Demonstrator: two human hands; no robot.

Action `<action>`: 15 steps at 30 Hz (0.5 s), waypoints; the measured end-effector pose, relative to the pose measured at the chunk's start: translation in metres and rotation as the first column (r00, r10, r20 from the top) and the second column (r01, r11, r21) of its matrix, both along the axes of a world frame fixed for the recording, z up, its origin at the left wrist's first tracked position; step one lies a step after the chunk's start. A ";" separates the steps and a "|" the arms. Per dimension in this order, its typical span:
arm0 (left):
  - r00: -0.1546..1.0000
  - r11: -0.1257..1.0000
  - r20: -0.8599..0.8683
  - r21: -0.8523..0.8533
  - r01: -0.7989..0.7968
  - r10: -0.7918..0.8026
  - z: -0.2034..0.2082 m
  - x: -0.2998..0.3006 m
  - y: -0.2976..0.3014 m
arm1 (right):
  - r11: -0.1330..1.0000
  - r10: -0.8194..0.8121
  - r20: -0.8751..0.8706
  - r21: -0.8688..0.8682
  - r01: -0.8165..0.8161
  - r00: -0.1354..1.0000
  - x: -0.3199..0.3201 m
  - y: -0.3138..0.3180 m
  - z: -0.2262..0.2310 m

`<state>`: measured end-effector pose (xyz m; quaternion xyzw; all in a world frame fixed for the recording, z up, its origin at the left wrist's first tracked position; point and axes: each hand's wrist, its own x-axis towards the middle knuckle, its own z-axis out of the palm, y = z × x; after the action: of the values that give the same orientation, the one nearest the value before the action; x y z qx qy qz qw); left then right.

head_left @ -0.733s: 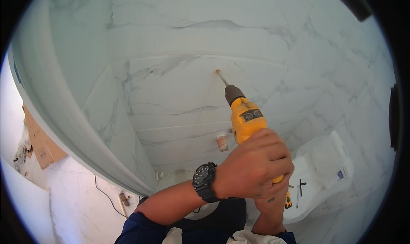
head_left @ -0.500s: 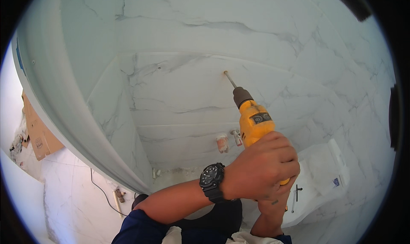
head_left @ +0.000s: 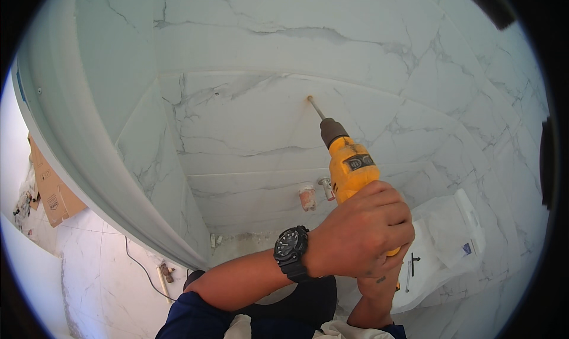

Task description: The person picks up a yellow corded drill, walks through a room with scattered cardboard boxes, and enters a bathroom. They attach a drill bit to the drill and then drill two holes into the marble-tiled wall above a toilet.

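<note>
A yellow and black power drill (head_left: 354,168) slants up and left, its long bit (head_left: 317,107) meeting the marbled wall tile at a small brownish hole. Over the drill's rear body, my left hand (head_left: 361,229) is closed, with a black watch (head_left: 290,253) on its wrist. Behind and below it, my right hand (head_left: 379,279) closes at the handle end; most of its fingers are hidden by the left hand. A bit of yellow and black shows beside the right wrist.
A capped pipe stub (head_left: 307,198) and a metal valve (head_left: 325,189) stick out below the drill. To the right is a white toilet (head_left: 438,244) with a small T-shaped tool (head_left: 411,271) on it. A curved frame edge (head_left: 127,179), cardboard (head_left: 54,191) and a cable (head_left: 141,266) lie left.
The whole view has shifted slightly, with the wall and drill appearing a little further left. Both hands keep their hold, and the bit stays at the same hole.
</note>
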<state>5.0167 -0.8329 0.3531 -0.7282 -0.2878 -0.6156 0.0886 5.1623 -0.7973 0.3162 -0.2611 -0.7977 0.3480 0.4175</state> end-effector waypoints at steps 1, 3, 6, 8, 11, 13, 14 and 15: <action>1.000 1.000 0.000 0.002 -0.001 0.001 0.000 0.000 0.000 | 1.000 0.000 -0.001 -0.001 0.000 1.000 0.000 0.000 0.000; 1.000 1.000 -0.001 -0.001 -0.002 0.002 -0.001 0.000 0.000 | 1.000 0.000 -0.001 -0.004 0.000 1.000 0.000 -0.001 0.000; 1.000 1.000 -0.005 -0.009 -0.001 0.001 -0.001 -0.001 0.000 | 1.000 0.001 -0.003 -0.005 -0.001 1.000 0.000 -0.001 0.000; 1.000 1.000 -0.008 -0.018 0.001 -0.002 -0.001 -0.001 -0.001 | 1.000 -0.001 -0.004 -0.004 0.000 1.000 0.001 -0.001 0.000; 1.000 1.000 -0.004 -0.019 0.001 -0.001 0.000 -0.001 -0.001 | 1.000 0.000 -0.004 -0.005 0.000 1.000 0.001 -0.001 0.000; 1.000 1.000 -0.005 -0.017 0.002 -0.002 0.000 -0.001 -0.001 | 1.000 -0.001 -0.004 -0.005 0.001 1.000 0.000 -0.001 0.000; 1.000 1.000 -0.012 -0.024 0.000 -0.001 0.000 -0.001 -0.001 | 1.000 -0.003 -0.004 -0.004 0.003 1.000 0.000 -0.001 0.000; 1.000 1.000 -0.006 -0.018 0.003 -0.003 0.000 -0.001 -0.001 | 1.000 -0.003 -0.003 -0.003 0.003 1.000 0.000 -0.001 0.000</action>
<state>5.0153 -0.8342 0.3527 -0.7313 -0.2918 -0.6110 0.0820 5.1622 -0.7984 0.3158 -0.2622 -0.7961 0.3491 0.4190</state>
